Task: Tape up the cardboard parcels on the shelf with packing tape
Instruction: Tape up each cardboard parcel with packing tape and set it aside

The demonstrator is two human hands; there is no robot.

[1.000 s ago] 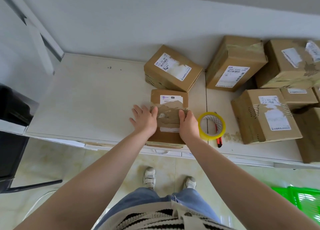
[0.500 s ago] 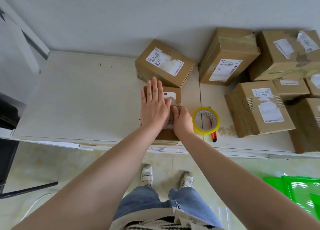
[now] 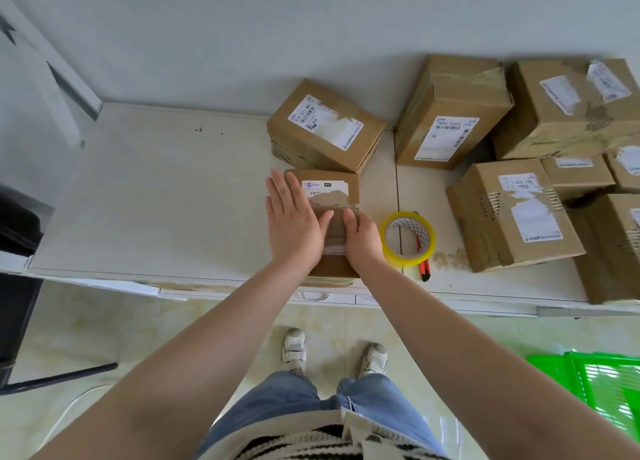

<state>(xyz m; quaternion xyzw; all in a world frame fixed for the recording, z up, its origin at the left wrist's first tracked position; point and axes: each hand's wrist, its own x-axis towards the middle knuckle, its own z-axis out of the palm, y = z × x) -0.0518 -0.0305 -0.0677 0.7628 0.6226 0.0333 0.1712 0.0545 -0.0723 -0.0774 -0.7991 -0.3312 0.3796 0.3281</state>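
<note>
Sliding left since a half-second earlier, my flat left hand [image 3: 294, 224] smoothed tape on the parcel [image 3: 329, 213] at the shelf [image 3: 156, 196] edge; right hand [image 3: 363, 238] pressed, fingers straight. Other parcels remained.

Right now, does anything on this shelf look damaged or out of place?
Yes. The box right of the tape roll has a shipping label torn partly away and ripped, corrugated patches. The small parcel under both hands also has a torn label.
</note>
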